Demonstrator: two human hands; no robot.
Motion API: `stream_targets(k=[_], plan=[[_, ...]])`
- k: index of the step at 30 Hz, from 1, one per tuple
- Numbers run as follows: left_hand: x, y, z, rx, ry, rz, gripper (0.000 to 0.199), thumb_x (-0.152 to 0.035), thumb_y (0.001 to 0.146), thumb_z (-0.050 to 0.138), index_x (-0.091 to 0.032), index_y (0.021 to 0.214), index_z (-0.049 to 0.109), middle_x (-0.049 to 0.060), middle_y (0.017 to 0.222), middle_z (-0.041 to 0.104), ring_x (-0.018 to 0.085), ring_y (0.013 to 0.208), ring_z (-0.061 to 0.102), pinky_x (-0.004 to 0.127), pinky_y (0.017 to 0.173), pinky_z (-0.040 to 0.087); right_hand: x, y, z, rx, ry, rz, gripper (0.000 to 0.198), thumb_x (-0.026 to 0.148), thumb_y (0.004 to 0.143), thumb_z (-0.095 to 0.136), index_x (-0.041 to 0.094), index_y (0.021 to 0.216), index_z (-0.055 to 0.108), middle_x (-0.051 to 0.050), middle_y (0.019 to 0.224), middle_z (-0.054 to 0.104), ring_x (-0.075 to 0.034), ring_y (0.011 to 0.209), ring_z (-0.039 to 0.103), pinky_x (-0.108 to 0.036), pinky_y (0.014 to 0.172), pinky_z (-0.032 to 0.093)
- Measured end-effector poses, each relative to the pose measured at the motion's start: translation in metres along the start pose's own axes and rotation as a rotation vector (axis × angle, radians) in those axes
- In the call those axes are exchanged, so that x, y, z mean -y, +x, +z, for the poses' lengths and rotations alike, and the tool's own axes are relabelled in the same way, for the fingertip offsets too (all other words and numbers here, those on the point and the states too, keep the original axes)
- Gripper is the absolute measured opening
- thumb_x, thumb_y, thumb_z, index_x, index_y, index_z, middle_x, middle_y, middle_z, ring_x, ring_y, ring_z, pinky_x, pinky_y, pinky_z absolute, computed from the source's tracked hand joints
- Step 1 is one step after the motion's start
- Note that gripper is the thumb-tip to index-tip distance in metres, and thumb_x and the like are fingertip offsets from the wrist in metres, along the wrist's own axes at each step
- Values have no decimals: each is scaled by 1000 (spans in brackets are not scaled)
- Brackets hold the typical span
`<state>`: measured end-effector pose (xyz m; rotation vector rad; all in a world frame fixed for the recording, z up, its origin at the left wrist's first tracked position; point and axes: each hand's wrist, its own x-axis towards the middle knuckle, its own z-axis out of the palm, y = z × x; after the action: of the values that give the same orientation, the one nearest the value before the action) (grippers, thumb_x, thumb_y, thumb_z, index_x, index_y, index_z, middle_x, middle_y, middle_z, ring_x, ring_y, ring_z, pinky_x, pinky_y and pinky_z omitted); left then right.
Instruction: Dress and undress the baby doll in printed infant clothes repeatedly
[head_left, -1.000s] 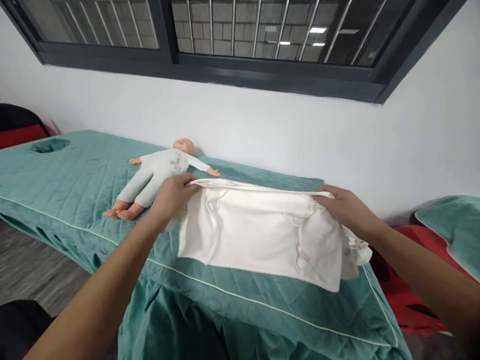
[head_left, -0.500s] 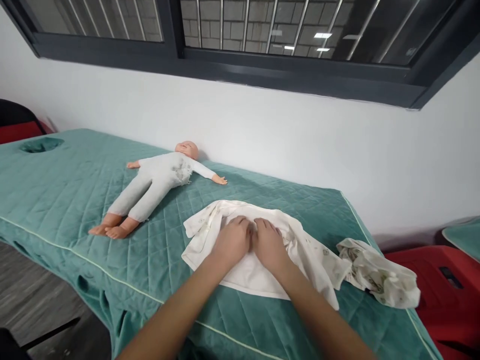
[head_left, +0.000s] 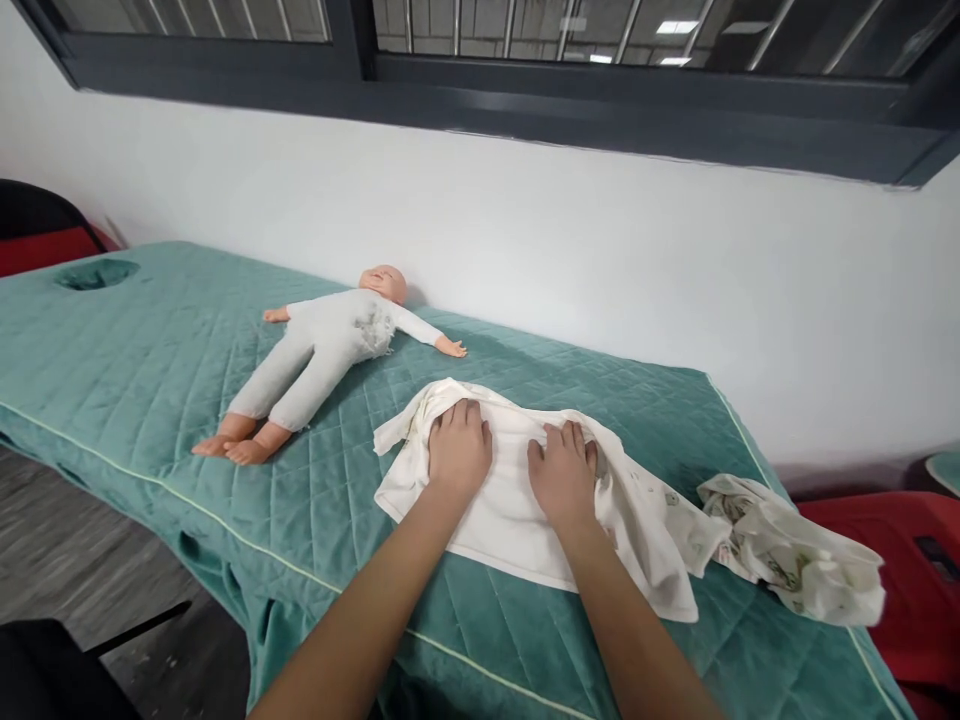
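A white baby top (head_left: 506, 540) with small prints lies spread on the green quilted bed cover (head_left: 600, 660), its sleeves out to the sides. My left hand (head_left: 460, 447) rests flat on its upper left part, fingers stretched forward. On the upper right part lies my right hand (head_left: 564, 470), also palm down with the fingers out. Bare white cloth shows between the two hands. Beside the top's right sleeve is a crumpled printed cloth (head_left: 799, 550). A baby doll (head_left: 326, 335) in a pale grey body suit lies on its back, further left.
The bed stands against a white wall (head_left: 562, 250) under a dark window frame (head_left: 525, 110). A red plastic seat (head_left: 874, 520) is at the bed's right end. At the far left are a face hole (head_left: 97, 274) in the bed and a red and black chair (head_left: 45, 235).
My hands have moved apart from the middle of the top, left hand leftward and right hand rightward, and the fingers have straightened. The cloth between them is smoother.
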<state>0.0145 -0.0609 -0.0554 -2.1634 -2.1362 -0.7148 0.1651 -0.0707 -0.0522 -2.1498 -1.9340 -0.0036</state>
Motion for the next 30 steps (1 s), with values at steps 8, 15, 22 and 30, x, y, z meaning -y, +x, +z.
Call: stream_targets(k=[8,15,22,30], plan=[[-2,-1,-2,-35,78,-47,34,-32,98,42,-19,128,54,12,130,60,30,120,55,45,93,47,4,-9,2,-182,170,-50,38,30,97,41,16,125,62,-15,143,56,-30,131,47,-46,111,30],[-4,0,0,-46,104,-77,29,-31,97,43,-19,118,58,13,119,63,30,115,56,44,91,48,-9,0,1,-109,285,69,46,34,97,40,10,133,56,-18,140,57,-29,133,48,-39,112,32],[-5,0,-4,-28,85,-85,32,-29,96,44,-19,124,56,13,123,62,30,117,56,45,93,48,-7,3,-5,-224,353,152,60,32,91,47,9,146,38,-23,146,44,-35,132,45,-44,108,36],[-8,17,-3,15,31,-52,43,-32,98,39,-19,138,49,14,135,57,30,123,53,47,98,48,-8,12,-15,-192,289,163,53,36,93,45,18,143,46,-21,147,39,-37,131,44,-48,106,36]])
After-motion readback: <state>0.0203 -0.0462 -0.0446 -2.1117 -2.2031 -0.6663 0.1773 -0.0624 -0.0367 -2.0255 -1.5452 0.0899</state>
